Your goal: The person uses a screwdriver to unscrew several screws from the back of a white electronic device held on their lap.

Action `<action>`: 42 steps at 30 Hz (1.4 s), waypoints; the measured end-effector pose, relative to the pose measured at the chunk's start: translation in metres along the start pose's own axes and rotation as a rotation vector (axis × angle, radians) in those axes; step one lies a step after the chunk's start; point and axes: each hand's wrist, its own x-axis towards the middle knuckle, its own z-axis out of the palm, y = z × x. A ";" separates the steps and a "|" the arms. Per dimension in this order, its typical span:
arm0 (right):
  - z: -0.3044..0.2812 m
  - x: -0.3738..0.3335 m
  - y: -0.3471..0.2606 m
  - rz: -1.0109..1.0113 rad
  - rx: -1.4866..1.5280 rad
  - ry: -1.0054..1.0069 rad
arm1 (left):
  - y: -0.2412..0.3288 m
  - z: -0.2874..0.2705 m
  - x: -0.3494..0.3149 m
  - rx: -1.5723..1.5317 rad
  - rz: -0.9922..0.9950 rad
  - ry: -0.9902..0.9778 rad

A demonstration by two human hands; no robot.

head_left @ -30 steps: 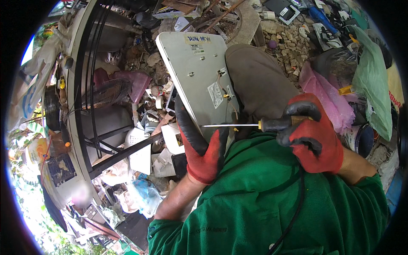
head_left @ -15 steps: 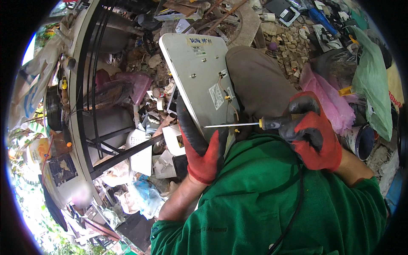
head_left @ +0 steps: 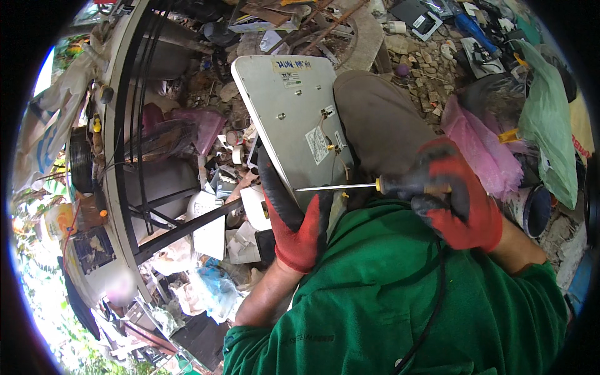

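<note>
A flat, light grey metal panel [head_left: 262, 94] with rounded corners leans over my lap, with paper labels, small studs and thin cables on its face. My left hand [head_left: 290, 225], in a red and black work glove, grips its lower left edge, thumb and fingers spread around the corner. My right hand [head_left: 469, 206], gloved alike, is closed around the dark handle of a screwdriver [head_left: 340, 187]. The long shaft points left across the panel, and its tip meets the panel's edge beside my left hand's fingers. Whether a screw sits under the tip is too small to tell.
A metal frame [head_left: 125, 125] with dark bars stands on the left, over mixed scrap. Rubble [head_left: 422, 81] covers the ground ahead. Pink plastic [head_left: 478, 150] and a green plastic bag [head_left: 547, 125] lie right, above a dark-mouthed container [head_left: 536, 209].
My right hand has turned on the screwdriver handle, its fingers shifting. The screwdriver's tip and the panel have moved slightly left, the panel's top a little lower. My left hand keeps its grip.
</note>
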 end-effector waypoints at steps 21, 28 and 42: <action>-0.008 0.006 -0.002 -0.133 -0.060 -0.086 | 0.007 -0.001 0.005 0.035 0.021 -0.029; -0.008 0.003 -0.005 0.065 -0.112 -0.046 | 0.001 -0.002 0.001 0.022 0.000 0.018; -0.010 0.012 -0.007 -0.115 -0.128 -0.114 | 0.000 0.001 -0.003 -0.113 -0.028 0.032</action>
